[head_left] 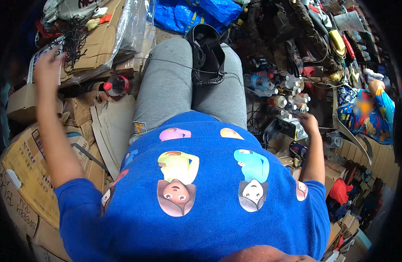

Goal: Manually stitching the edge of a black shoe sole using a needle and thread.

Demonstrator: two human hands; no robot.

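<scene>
A black shoe (205,54) rests on my lap, between the thighs of my grey trousers, with its opening facing up. A thin dark cord (174,65) runs across my legs and over the shoe. My left hand (48,67) is raised at the far left, beside a tangle of black laces (74,43) on a cardboard sheet (104,39). Motion smears its fingers, so its grip cannot be made out. Low on the right, my right hand (309,123) is beside a cluster of small bottles (292,98) and a dark box (292,129). Its fingers are mostly hidden.
A red-capped plastic bottle (117,85) lies left of my legs, near cardboard boxes (35,166). Blue plastic sheeting (196,15) is beyond my knees. Tools and a yellow-handled item (337,43) crowd the right. A person in bright patterned clothing (371,113) is at far right.
</scene>
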